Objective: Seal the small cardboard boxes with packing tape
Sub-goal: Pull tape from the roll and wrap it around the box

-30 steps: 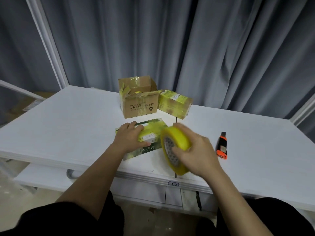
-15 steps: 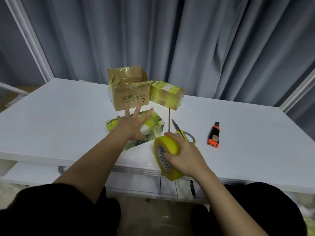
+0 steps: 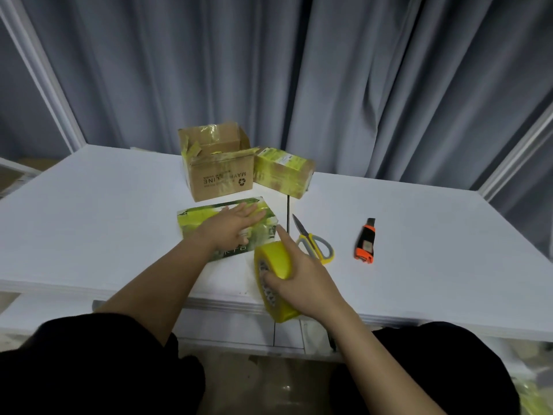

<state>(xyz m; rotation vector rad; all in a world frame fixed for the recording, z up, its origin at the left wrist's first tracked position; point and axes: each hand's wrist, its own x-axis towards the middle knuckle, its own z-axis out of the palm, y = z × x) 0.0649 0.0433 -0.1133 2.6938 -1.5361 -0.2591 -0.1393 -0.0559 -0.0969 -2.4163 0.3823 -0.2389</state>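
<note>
A flat green box lies on the white table in front of me. My left hand presses flat on its top with straight fingers. My right hand grips a large roll of yellow packing tape, standing on edge near the table's front edge just right of the box; the index finger points toward the box corner. An open brown cardboard box stands behind, with a smaller box wrapped in yellow tape to its right.
Scissors with yellow and grey handles lie just right of the tape roll. An orange and black utility knife lies further right. Grey curtains hang behind the table. A white frame post rises at the left.
My left hand has gone from spread fingers above the green box to lying flat on its top. The tape roll in my right hand has stayed beside the box.
</note>
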